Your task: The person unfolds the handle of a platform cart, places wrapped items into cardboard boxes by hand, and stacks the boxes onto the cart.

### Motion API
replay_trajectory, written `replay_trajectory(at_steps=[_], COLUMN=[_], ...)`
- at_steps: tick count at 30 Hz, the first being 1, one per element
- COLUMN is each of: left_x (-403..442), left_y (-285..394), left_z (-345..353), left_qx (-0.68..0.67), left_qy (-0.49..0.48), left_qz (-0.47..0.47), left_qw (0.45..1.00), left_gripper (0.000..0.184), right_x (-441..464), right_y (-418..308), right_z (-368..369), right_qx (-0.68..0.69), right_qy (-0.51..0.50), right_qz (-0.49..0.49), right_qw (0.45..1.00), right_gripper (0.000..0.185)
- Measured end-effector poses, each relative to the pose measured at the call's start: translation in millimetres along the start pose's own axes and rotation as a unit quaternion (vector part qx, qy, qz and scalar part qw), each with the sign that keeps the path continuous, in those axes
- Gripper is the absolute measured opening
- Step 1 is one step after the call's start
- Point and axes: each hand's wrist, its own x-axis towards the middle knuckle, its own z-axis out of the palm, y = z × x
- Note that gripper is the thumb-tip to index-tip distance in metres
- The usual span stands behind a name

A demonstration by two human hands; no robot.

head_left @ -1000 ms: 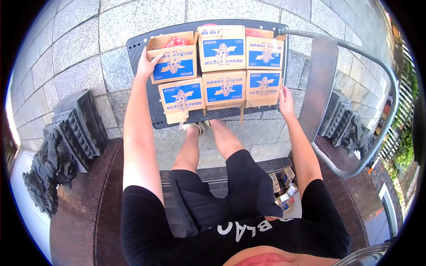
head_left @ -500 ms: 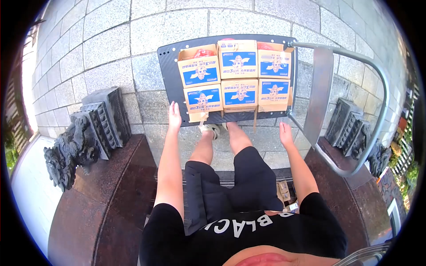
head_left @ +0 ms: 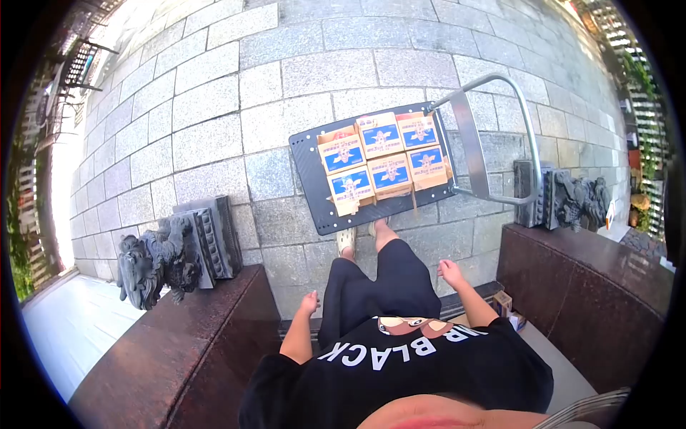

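Observation:
Six brown cardboard boxes with blue printed panels stand in two rows on a black platform cart. Red wrapping shows in the open tops of some back boxes. Low at my left side, my left hand hangs with its fingers curled in, holding nothing visible. On the other side, my right hand is loosely closed beside my thigh, apart from the boxes and also without anything visible in it. Both hands are on the near side of the cart.
The cart's metal handle rises at its right end. Dark carved stone figures stand left and right on reddish stone walls. Small boxes lie behind my right arm. Grey paving surrounds the cart.
My left hand has let go of the left back box, and my right hand has left the right side. Both hands dropped back toward my body and curled. The cart looks farther away.

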Motion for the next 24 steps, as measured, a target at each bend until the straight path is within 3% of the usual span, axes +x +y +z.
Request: replay_trajectory(at_steps=[5,7,11,12,13,20,24], left_x=[-5.2,-12.9,-30.4,-31.0,-30.6,-25.6,-34.3], left_y=[54.1,83.9,135.4,140.2,145.1,174.1,207.1], left_z=[-62.6,-85.2,-107.0,-108.4,-107.3,-57.7,32.9], left_qx=[0.036,-0.027,0.006,0.026,0.050,0.347,0.432], left_qy=[0.009,0.039,0.002,-0.004,-0.010,-0.070,-0.109], left_qz=[0.132,0.198,0.226,0.211,0.197,0.120,0.175], left_qw=[0.991,0.979,0.974,0.977,0.979,0.928,0.878], left_gripper=[0.047,0.042,0.040,0.040,0.040,0.032,0.026], right_x=[-102.2,-139.8,-187.4,-192.8,-203.0,-294.2,-345.4], right_y=[37.4,54.1,101.2,121.3,131.5,244.4,328.5], right_z=[51.8,71.8,95.6,106.6,113.0,192.1,289.0], right_qx=[0.057,-0.026,-0.017,0.110,0.135,0.380,0.499], right_qy=[0.029,0.075,0.122,0.130,0.153,0.327,0.420], right_qz=[0.028,-0.070,-0.018,-0.006,-0.003,0.027,0.103], right_qw=[0.998,0.994,0.992,0.985,0.979,0.865,0.751], right_gripper=[0.033,0.035,0.033,0.032,0.032,0.029,0.028])
